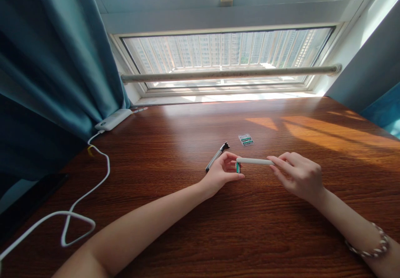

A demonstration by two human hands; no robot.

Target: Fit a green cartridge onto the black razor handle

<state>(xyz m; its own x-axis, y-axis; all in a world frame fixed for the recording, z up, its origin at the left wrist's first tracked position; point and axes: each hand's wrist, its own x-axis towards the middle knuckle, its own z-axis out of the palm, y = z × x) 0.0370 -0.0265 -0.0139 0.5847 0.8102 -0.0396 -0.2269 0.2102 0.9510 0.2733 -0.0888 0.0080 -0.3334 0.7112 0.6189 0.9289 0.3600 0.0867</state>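
My right hand pinches one end of a white razor handle, held level a little above the wooden table. My left hand meets the handle's other end, thumb and fingers closed on a small green and white blade head at its tip. Just behind my left hand a second razor handle, silver and black, lies on the table. A small clear pack of green blade cartridges lies farther back.
A white power bank sits at the table's far left corner by the teal curtain, with a white cable looping along the left side. A dark flat object lies at the left edge. A window with a rail runs behind.
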